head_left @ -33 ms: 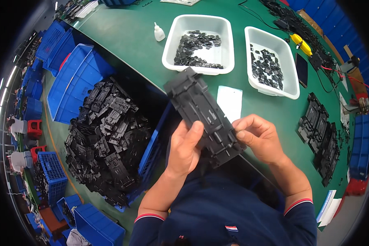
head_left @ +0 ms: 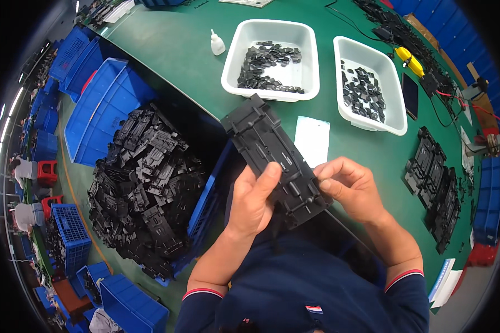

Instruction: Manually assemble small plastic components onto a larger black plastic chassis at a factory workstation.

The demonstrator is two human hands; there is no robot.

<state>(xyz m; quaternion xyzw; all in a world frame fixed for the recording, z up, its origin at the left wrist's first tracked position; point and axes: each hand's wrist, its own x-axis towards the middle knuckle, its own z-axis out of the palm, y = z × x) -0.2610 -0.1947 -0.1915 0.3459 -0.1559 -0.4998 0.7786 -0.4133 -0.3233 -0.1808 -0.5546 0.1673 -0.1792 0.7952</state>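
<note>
A long black plastic housing [head_left: 259,136], moulded with ribs and slots, is tilted in front of me. My left hand [head_left: 249,202] grips its left long side, the thumb lying across the face. At its right edge, near the lower end, my right hand [head_left: 354,190] is closed in a pinch. Whatever its fingertips hold, if anything, is hidden. Beyond the housing stands a white tub [head_left: 228,72] with small black pieces [head_left: 266,80] in it. A second white tub [head_left: 366,123] to the right holds similar small pieces [head_left: 363,91].
Left of the green table [head_left: 166,33], a blue crate [head_left: 204,206] is heaped with black housings [head_left: 150,183]. More housings [head_left: 433,188] lie at the right. A white paper [head_left: 312,141], a small bottle [head_left: 217,44], a phone [head_left: 409,95] and a yellow tool [head_left: 409,61] are on the table.
Hardly anything differs. The housing's upper end has shifted slightly in my hands, and both hands keep their places on it.
</note>
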